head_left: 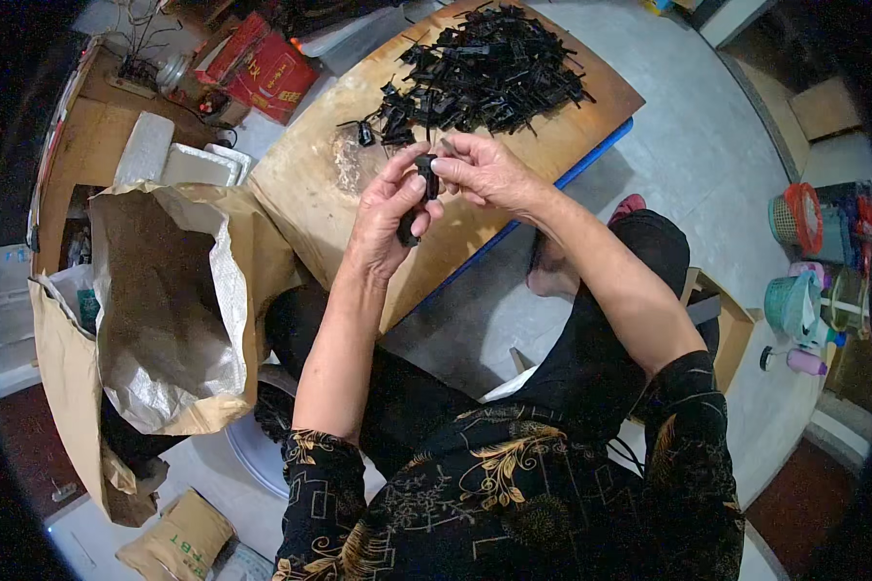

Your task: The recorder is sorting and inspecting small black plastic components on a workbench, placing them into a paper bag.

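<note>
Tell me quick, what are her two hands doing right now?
Left hand: closed around a small black plastic part.
Right hand: fingertips pinching the top of the same black part.

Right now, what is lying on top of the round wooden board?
On the round wooden board lies a heap of small black plastic parts, with a few loose ones beside it. Both hands, left and right, hold one black piece above it, covering part of the wood.

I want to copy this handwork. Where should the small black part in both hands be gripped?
Probably by its two ends: the left hand pinches the lower end of the small black part from the side, the right hand its top from above.
</note>
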Tool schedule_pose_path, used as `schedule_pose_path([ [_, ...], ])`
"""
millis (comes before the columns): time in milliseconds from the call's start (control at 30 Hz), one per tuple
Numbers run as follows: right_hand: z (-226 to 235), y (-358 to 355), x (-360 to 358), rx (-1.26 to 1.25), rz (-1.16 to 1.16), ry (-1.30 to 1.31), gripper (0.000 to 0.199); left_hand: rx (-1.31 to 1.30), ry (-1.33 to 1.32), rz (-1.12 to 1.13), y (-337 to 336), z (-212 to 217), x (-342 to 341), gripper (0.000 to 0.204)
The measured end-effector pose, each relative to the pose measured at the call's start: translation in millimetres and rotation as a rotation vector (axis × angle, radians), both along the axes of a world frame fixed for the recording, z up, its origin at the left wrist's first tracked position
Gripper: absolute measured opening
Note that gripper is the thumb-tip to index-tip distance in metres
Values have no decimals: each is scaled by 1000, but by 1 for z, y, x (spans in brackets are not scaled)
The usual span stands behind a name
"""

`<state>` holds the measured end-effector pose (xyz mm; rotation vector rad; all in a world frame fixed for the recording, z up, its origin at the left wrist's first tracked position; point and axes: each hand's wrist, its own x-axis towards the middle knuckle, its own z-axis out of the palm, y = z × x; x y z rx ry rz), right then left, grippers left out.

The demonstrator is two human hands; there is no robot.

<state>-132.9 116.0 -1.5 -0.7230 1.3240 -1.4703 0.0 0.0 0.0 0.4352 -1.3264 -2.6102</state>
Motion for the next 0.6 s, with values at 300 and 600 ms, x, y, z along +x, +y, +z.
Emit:
schedule_pose_path([
  [300,-5,-6,4,-46,39,87,14,-555,-161,-62,6,9,0,43],
  [600,15,-22,21,-40,130,201,29,-508,-194,70,-11,11,12,31],
])
